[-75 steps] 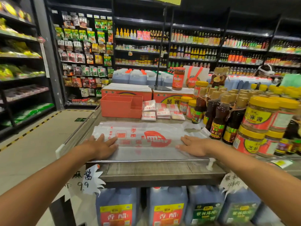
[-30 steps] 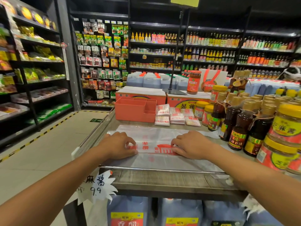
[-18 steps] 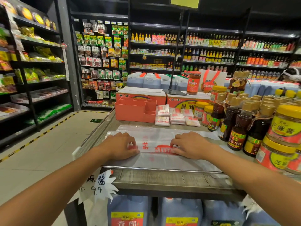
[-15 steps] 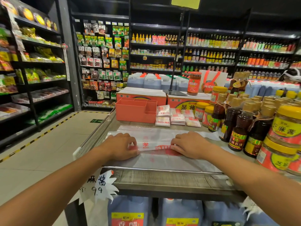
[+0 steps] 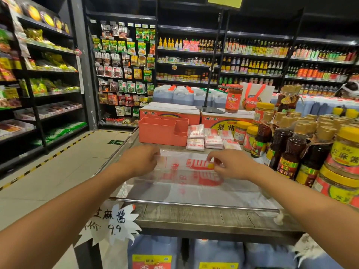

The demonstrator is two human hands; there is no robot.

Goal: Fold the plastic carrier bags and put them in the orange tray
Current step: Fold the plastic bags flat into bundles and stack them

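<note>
**Bag mid-fold on the counter**

The bag (image 5: 194, 183) lay flat on the counter (image 5: 194, 216), w/ its far part lifted off the top. The left hand (image 5: 142, 162) & right hand (image 5: 231, 166) each pinched that raised fold, fingers curled tight on the film. It looked thin, light & slippery, prob. soft enough to spring open unless creased, so the fold line near both ends seemed the place to hold. The orange tray (image 5: 161, 131) sat beyond, w/ folded bags (image 5: 206, 139) just beside it.

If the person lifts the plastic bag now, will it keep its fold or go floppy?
Probably floppy: the bag is thin and see-through, so it should sag wherever unsupported. It looks very light, and its glossy film may slip, so the fold likely opens unless pinched.
</note>
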